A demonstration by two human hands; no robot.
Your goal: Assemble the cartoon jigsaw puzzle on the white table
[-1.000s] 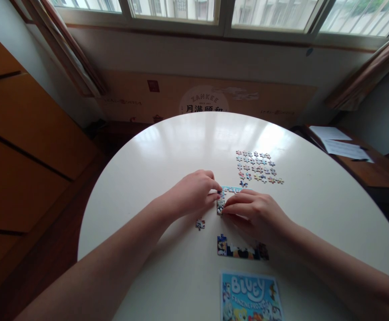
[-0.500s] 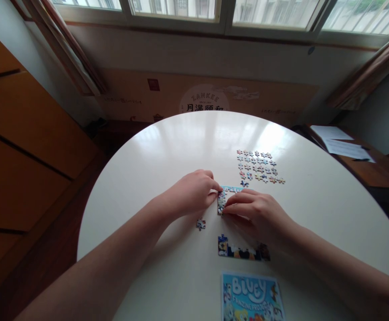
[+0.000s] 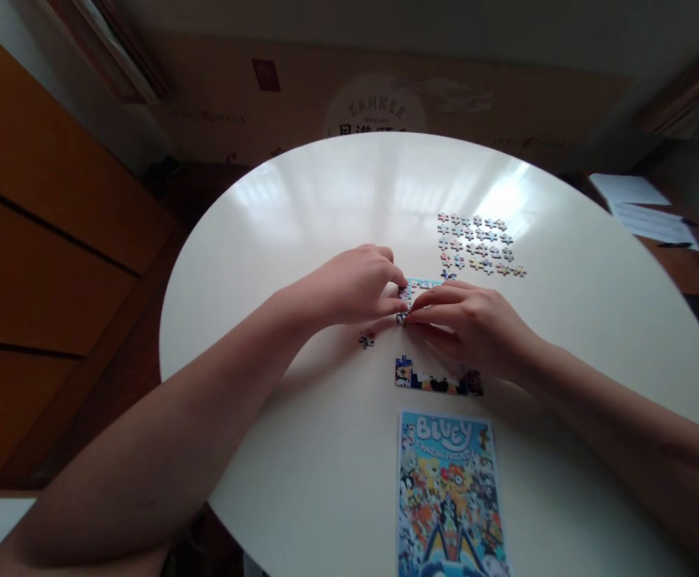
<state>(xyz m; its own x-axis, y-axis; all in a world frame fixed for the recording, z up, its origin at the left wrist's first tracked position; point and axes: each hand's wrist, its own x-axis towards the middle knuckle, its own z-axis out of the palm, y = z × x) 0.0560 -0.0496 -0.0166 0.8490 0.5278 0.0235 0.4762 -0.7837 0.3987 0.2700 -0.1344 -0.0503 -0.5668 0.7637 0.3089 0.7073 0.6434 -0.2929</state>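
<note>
A joined jigsaw section (image 3: 425,283) with a light blue top edge lies on the white table, partly covered by my hands. My left hand (image 3: 358,284) holds its left edge, forefinger near the upper corner and thumb lower down. My right hand (image 3: 475,320) is closed, its fingertips pinching a puzzle piece (image 3: 402,318) at the lower end of the section's left side. Nearer to me lies a separate joined bottom strip (image 3: 439,385), its right part below my right hand. One loose puzzle piece (image 3: 366,340) rests under my left wrist, apart from the rest.
Several rows of loose puzzle pieces (image 3: 475,247) are spread beyond my right hand. A printed Bluey picture sheet (image 3: 451,489) lies at the near side of the round table (image 3: 301,216). Papers (image 3: 650,220) and pens sit on a wooden desk at right.
The view has tilted down, showing more of the picture sheet. My left thumb has come in against the section's left side, close to my right fingertips. My right hand stays at the section's lower left.
</note>
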